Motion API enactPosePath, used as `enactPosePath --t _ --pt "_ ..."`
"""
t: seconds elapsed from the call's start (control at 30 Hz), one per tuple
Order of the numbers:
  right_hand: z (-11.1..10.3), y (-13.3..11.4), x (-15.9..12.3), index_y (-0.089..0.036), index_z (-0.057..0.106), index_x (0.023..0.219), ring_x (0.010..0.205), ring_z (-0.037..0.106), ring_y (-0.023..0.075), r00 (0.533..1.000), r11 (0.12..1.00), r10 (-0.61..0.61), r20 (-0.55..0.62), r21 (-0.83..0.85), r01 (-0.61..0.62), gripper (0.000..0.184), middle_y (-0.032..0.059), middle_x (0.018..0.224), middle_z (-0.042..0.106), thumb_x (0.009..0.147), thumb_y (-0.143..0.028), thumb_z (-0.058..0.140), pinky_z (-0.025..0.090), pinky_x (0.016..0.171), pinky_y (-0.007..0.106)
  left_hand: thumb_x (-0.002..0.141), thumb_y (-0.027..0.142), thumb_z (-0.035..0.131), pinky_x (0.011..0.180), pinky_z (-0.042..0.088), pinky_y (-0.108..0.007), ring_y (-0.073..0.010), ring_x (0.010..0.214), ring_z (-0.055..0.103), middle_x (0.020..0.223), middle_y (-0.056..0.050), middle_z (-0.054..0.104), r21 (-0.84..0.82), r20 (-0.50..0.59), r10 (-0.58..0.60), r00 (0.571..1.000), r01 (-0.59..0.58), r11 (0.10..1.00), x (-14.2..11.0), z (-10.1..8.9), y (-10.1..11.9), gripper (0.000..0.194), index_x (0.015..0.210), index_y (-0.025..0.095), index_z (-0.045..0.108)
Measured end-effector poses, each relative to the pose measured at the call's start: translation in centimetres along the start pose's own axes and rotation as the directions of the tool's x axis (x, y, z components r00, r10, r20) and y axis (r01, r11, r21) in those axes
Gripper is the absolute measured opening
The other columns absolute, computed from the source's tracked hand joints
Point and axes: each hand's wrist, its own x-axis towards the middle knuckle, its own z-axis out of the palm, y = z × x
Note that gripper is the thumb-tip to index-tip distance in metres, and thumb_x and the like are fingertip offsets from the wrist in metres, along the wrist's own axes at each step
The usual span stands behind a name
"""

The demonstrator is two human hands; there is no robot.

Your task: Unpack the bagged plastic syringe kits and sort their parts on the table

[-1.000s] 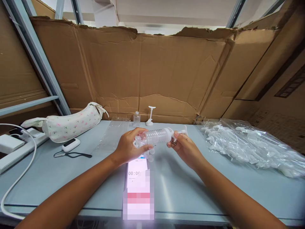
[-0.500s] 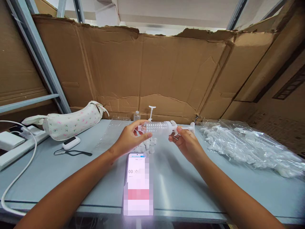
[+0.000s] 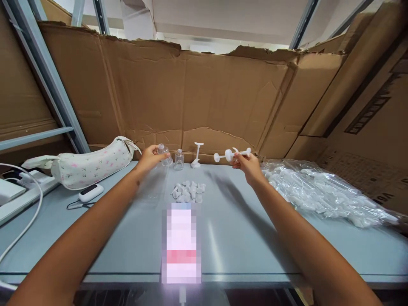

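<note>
My left hand (image 3: 148,157) is closed on a small clear ribbed plastic bottle (image 3: 165,155), held just above the table's back edge beside another small clear bottle (image 3: 179,160) that stands upright. My right hand (image 3: 249,165) pinches a white plastic pump piece (image 3: 230,154), held sideways in the air, apart from the bottle. A second white pump piece (image 3: 196,154) stands upright near the cardboard wall. A small heap of white plastic caps (image 3: 188,191) lies between my arms.
A phone (image 3: 181,243) with a lit screen lies at the table's front edge. At the right sits a clear bag of white plastic parts (image 3: 318,193). At the left lie a floral pouch (image 3: 91,163), a small white device (image 3: 90,192) and a white cable (image 3: 22,238). Cardboard (image 3: 207,93) walls the back.
The bottle and the pump piece, held together before, have come apart. My left hand has carried the bottle back and left; my right hand has moved the pump piece back toward the cardboard.
</note>
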Motion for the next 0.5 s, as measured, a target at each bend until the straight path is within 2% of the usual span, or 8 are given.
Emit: enactPosePath --t 0.2,0.3,0.5 --pt "3.3 2.9 1.6 -0.016 0.051 0.075 0.045 0.056 0.0095 0.995 0.969 0.056 0.078 -0.246 -0.035 0.018 -0.0011 0.061 0.058 0.079 -0.029 0.062 0.048 0.045 0.022 0.066 0.034 0.07 0.078 0.044 -0.033 -0.0224 0.089 0.06 0.092 -0.007 0.063 0.14 0.006 0.011 1.0 -0.012 0.99 2.3 3.6 -2.3 0.03 0.089 0.018 0.059" --pt "4.6 3.8 1.9 -0.015 0.053 0.078 0.048 0.056 0.0094 0.997 0.923 0.025 0.08 -0.385 0.008 0.014 0.0003 0.067 0.06 0.081 -0.028 0.058 0.046 0.048 0.021 0.066 0.031 0.071 0.076 0.046 -0.033 -0.0234 0.089 0.062 0.093 -0.008 0.065 0.183 0.054 -0.033 0.998 0.022 0.983 2.8 5.1 -3.0 0.03 0.089 0.018 0.057" --pt "6.5 3.6 2.9 -0.014 0.06 0.084 0.081 0.061 0.0178 0.995 0.784 -0.062 0.081 -0.612 0.099 0.014 0.0081 0.085 0.067 0.082 -0.026 0.055 0.044 0.07 0.024 0.072 0.028 0.068 0.07 0.048 -0.029 -0.0202 0.083 0.065 0.093 -0.009 0.067 0.181 0.147 -0.101 0.984 0.074 0.981 3.1 7.7 -3.5 0.04 0.108 0.018 0.052"
